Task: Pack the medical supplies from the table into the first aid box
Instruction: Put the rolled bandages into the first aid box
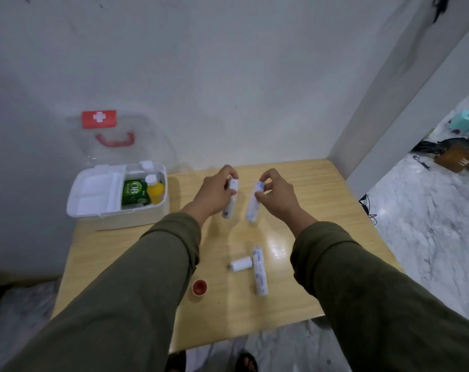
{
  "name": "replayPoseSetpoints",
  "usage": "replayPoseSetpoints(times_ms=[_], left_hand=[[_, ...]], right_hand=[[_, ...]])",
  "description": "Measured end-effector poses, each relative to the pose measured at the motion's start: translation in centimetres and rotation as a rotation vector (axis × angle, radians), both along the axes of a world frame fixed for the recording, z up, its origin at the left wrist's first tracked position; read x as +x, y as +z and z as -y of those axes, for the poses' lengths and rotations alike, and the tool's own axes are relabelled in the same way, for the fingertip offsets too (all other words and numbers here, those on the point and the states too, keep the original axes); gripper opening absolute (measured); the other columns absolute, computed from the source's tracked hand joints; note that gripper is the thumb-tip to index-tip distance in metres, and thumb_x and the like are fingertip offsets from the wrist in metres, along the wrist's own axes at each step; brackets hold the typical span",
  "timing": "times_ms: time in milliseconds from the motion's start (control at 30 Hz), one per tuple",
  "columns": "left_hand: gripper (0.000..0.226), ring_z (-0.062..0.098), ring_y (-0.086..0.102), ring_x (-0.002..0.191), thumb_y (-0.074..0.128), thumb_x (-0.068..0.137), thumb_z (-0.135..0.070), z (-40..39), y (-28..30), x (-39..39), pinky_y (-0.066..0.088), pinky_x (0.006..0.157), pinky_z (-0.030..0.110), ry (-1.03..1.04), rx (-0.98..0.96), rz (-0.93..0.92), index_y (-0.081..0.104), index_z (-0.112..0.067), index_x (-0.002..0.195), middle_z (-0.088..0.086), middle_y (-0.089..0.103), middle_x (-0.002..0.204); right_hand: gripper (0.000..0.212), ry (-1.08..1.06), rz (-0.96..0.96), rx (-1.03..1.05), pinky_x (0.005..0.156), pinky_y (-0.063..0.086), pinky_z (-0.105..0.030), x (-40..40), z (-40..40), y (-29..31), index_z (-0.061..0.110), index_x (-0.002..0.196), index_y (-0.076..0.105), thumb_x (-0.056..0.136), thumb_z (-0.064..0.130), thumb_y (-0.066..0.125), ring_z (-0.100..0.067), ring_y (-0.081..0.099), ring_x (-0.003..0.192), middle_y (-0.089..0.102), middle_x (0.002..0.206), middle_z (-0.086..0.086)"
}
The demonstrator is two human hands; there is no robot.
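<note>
My left hand (214,193) holds a white wrapped bandage roll (230,204) by its top end, above the wooden table (322,200). My right hand (277,196) pinches a second white wrapped roll (252,206) the same way. The two rolls hang side by side, apart. The white first aid box (115,216) stands open at the table's back left, its clear lid (107,135) with a red cross leaning on the wall. Inside are a white tray, a green packet (133,193) and a yellow bottle (155,190). A third wrapped roll (259,271), a small white roll (241,263) and a red-capped item (199,288) lie near the front.
The table sits in a corner against a white wall, with a pillar at the back right. Marble floor lies to the right with a teal object (463,122), a brown bag (459,157) and cables. My feet show below the table's front edge.
</note>
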State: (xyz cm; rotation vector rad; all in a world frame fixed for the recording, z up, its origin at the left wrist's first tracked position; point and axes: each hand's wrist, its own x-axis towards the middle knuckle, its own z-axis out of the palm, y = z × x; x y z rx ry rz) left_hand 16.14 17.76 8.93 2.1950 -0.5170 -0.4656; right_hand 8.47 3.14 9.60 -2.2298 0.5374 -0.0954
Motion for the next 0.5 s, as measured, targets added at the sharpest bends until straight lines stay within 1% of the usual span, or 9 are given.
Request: replayPoseSetpoints(times_ms=[100,233,367,433,500], left_hand=[[0.021,0.03,0.059,0.095,0.057,0.089,-0.007,-3.6,2.3,1.5,0.043,0.073,0.029,0.026,-0.019,0.068,0.05,-0.022,0.103,0.015,0.062,0.102],[0.023,0.026,0.06,0.095,0.059,0.088,-0.006,-8.9,4.6,3.6,0.047,0.079,0.033,0.089,-0.058,0.164,0.051,-0.024,0.1,0.011,0.063,0.103],[0.024,0.024,0.06,0.093,0.06,0.089,-0.006,-14.0,5.5,5.6,0.05,0.078,0.032,0.134,-0.077,0.205,0.049,-0.024,0.101,0.008,0.061,0.105],[0.025,0.023,0.059,0.094,0.06,0.088,-0.006,-16.2,5.5,6.4,0.051,0.079,0.033,0.139,-0.076,0.208,0.048,-0.025,0.099,0.007,0.061,0.105],[0.025,0.021,0.058,0.094,0.061,0.088,-0.006,-17.9,5.3,6.9,0.048,0.078,0.029,0.147,-0.073,0.198,0.048,-0.024,0.098,0.005,0.06,0.103]], right_hand=[[0.025,0.029,0.076,-0.026,0.066,0.048,-0.035,1.9,-3.5,2.2,0.019,0.101,0.046,0.083,0.01,0.061,-0.028,0.06,0.085,0.062,0.099,-0.011],[0.027,0.067,0.166,-0.053,0.06,0.046,-0.028,4.6,-8.8,4.4,0.017,0.103,0.046,0.082,0.009,0.061,-0.026,0.058,0.084,0.059,0.099,-0.009],[0.026,0.112,0.222,-0.062,0.058,0.046,-0.027,6.7,-13.8,5.4,0.014,0.103,0.046,0.083,0.007,0.062,-0.026,0.057,0.081,0.057,0.097,-0.007],[0.026,0.132,0.244,-0.076,0.06,0.049,-0.031,7.5,-15.9,5.5,0.013,0.102,0.047,0.083,0.008,0.062,-0.028,0.059,0.078,0.056,0.094,-0.004],[0.025,0.155,0.248,-0.084,0.068,0.053,-0.038,8.1,-17.5,5.3,0.014,0.101,0.047,0.083,0.009,0.062,-0.03,0.063,0.076,0.056,0.093,-0.003]])
